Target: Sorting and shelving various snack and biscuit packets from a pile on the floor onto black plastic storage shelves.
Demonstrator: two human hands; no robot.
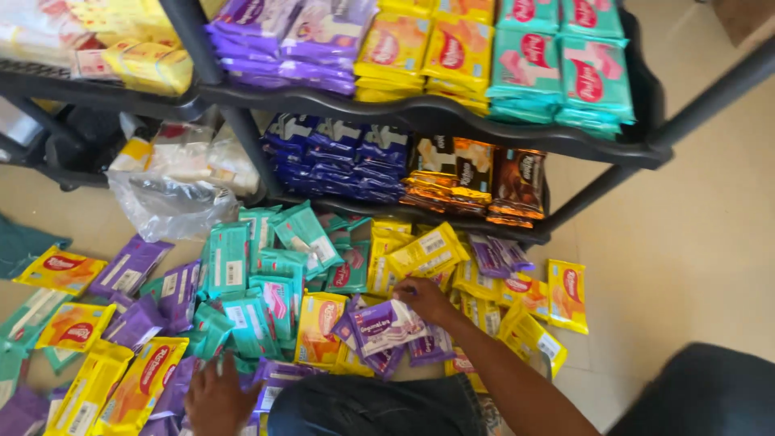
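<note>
My right hand [424, 300] reaches into a heap of flat snack packets on the floor, fingers closed on a bunch of purple packets [386, 325]. Yellow packets [428, 252] and teal packets [278, 266] lie right around it. My left hand [216, 398] rests low at the bottom edge, fingers spread on purple and teal packets, holding nothing that I can see. A dark-clothed knee [375, 405] sits between my two arms.
A black plastic rack [452, 121] stands behind the heap, its shelves stacked with purple, yellow, teal, blue and brown packets. A clear plastic bag [169, 202] lies at the rack's left foot. A dark object [702, 391] fills the bottom right corner on the beige floor.
</note>
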